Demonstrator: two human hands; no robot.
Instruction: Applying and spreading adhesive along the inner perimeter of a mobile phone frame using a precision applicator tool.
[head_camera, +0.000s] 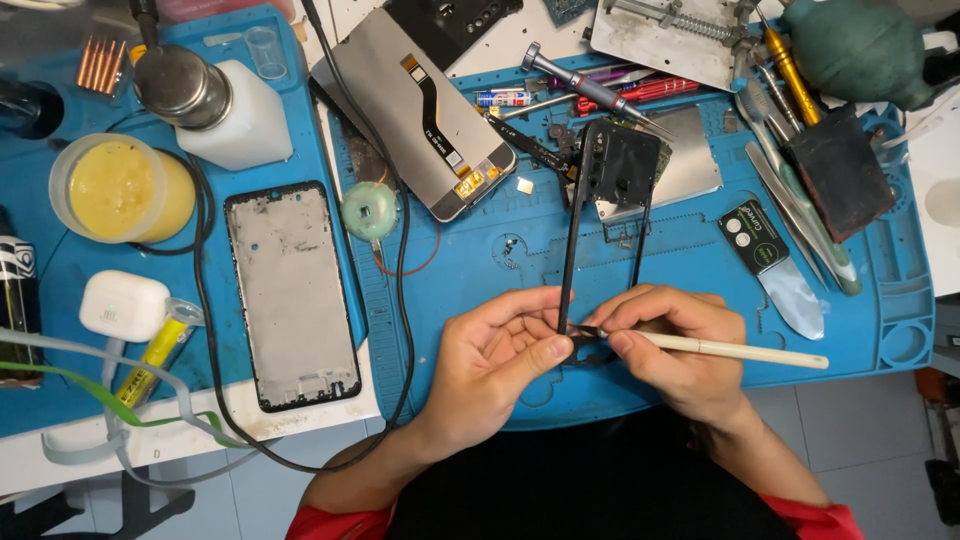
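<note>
Now the left hand (500, 350) is closed on the lower edge of a black phone frame (608, 200), with thumb and fingers pinching its thin side rail. The right hand (670, 345) grips a cream-coloured tool (740, 349) like a pen, and its dark tip touches the frame just beside the left thumb. The frame stands tilted up over the blue work mat (680, 270), with its upper part well above both hands. Left of the frame, a phone screen unit (420, 110) lies face down on the mat. Further left of the frame lies a grey middle plate (292, 295), and beyond it a jar of yellow paste (120, 188). Right of the frame, a metal pry blade (775, 265) lies on the mat.
</note>
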